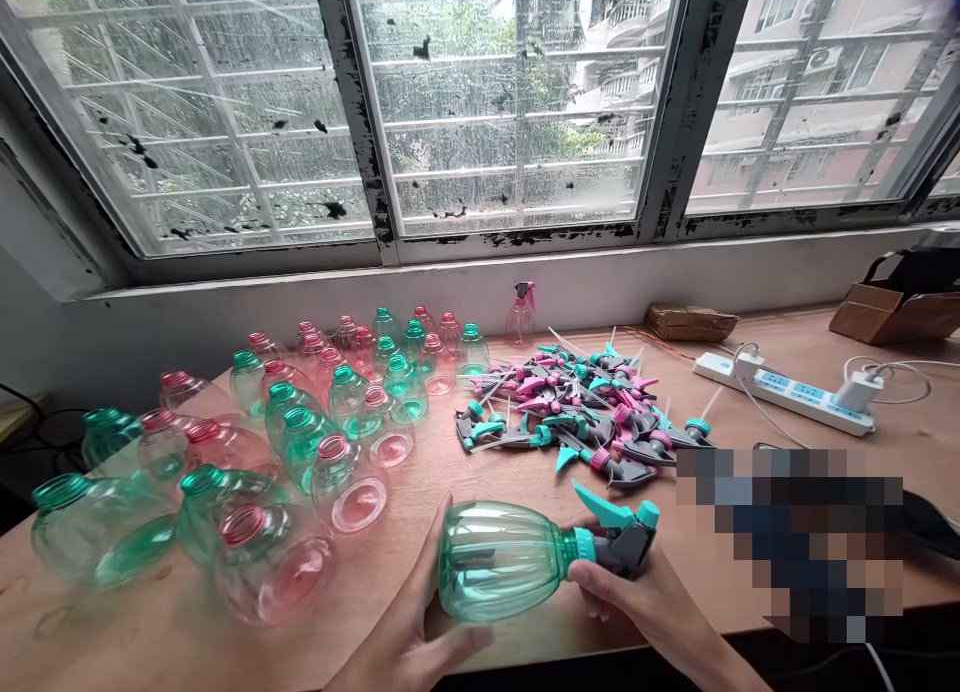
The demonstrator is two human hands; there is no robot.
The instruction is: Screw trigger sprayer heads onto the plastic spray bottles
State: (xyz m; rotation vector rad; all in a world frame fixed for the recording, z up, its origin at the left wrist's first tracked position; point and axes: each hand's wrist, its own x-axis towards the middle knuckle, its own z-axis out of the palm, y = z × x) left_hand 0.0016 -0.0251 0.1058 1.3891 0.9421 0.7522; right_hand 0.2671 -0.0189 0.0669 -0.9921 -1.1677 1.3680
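A clear green spray bottle [502,560] lies sideways in the air above the table's front edge, between my two hands. Around its base wraps my left hand [420,612], thumb below and fingers behind. At the neck, my right hand [637,597] grips the teal collar and dark grey spray head [626,547] with its teal trigger; the head sits on the bottle's mouth. Whether it is fully threaded I cannot tell. Beyond my hands lies a heap of loose spray heads [562,402] in teal, pink and grey, with white tubes sticking out.
Several open green and pink bottles [300,432] stand on the left of the wooden table [420,477]. A pink spray bottle [520,317] with its head on stands by the wall. To the right are a power strip [787,392], cables, a cardboard box [892,307] and a blurred patch.
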